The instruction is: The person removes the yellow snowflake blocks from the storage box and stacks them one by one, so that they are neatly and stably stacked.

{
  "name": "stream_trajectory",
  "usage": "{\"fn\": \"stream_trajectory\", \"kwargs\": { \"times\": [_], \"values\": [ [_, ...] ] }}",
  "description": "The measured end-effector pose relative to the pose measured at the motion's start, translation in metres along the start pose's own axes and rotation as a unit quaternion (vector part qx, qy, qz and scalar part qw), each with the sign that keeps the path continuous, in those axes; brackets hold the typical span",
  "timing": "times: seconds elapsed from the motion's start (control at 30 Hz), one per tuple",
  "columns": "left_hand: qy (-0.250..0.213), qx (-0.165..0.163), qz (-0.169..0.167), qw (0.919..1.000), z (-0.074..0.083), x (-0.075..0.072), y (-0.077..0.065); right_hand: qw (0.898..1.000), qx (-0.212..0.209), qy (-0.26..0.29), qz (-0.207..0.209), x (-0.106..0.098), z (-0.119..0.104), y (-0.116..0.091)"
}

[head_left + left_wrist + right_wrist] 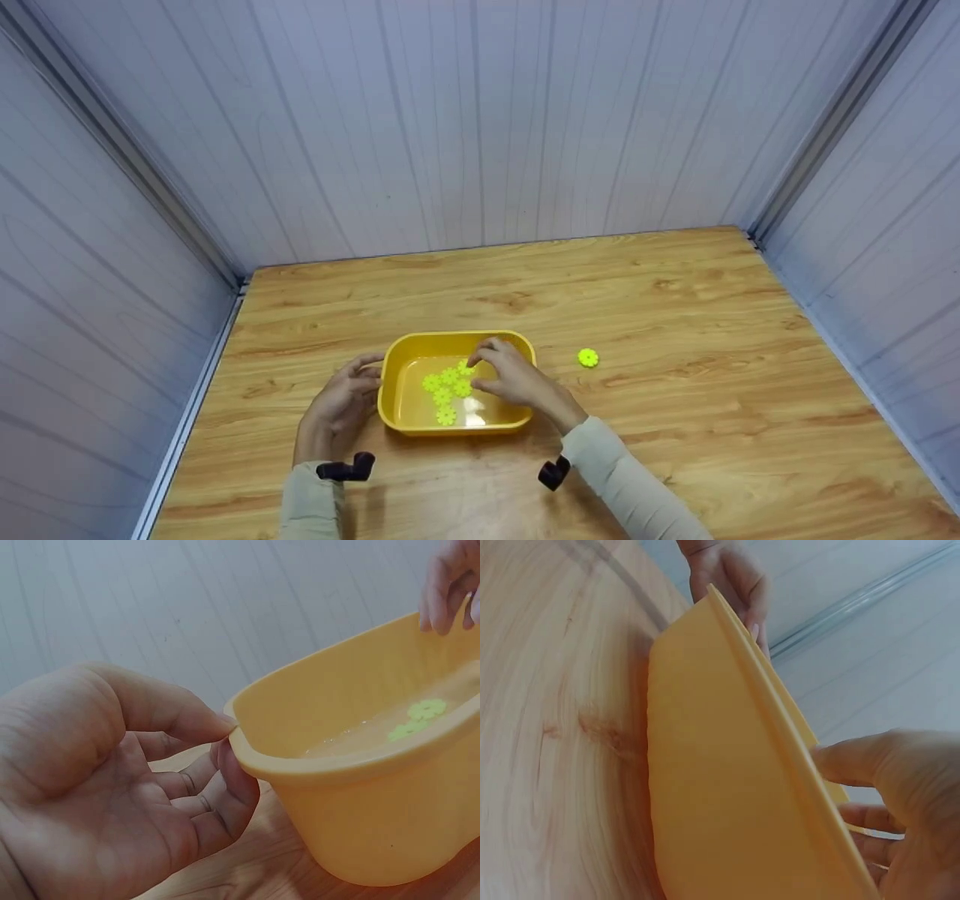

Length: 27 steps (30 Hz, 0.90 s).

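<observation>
Head view shows me the left hand point(341, 403) pinching the yellow basin point(461, 431) by its nine-o'clock rim, and the right hand point(511, 376) at three, fingers parted, seemingly empty, beside flower pieces point(442, 396) on its floor, which I judge light, stiff, slippery, best pinched edgewise.

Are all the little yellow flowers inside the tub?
No, one flower lies outside on the wooden table, to the right of the tub.

Free passage between yellow tub point(435, 346) and blocking back wall point(487, 120)
</observation>
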<state>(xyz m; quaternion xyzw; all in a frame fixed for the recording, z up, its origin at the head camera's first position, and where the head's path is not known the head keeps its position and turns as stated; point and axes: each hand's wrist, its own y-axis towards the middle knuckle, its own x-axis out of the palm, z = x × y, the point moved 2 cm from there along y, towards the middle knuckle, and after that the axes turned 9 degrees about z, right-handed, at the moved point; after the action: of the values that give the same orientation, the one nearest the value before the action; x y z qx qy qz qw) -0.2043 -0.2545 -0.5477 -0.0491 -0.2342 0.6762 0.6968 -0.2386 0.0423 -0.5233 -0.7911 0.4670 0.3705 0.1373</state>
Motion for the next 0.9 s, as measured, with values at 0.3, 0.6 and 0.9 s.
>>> {"fn": "stream_trajectory", "kwargs": {
  "times": [0.3, 0.6, 0.9],
  "values": [
    [-0.007, 0.005, -0.002, 1.0000, 0.000, 0.000, -0.001, 0.999, 0.014, -0.029, -0.010, 0.009, -0.001, 0.005],
    [0.013, 0.005, 0.006, 0.9999, -0.001, 0.001, -0.001, 0.995, -0.007, -0.098, -0.018, 0.020, 0.000, 0.007],
    [0.001, -0.001, 0.015, 0.9999, 0.000, 0.001, -0.001, 0.987, -0.014, -0.159, -0.025, 0.029, 0.003, 0.009]
  ]
}}
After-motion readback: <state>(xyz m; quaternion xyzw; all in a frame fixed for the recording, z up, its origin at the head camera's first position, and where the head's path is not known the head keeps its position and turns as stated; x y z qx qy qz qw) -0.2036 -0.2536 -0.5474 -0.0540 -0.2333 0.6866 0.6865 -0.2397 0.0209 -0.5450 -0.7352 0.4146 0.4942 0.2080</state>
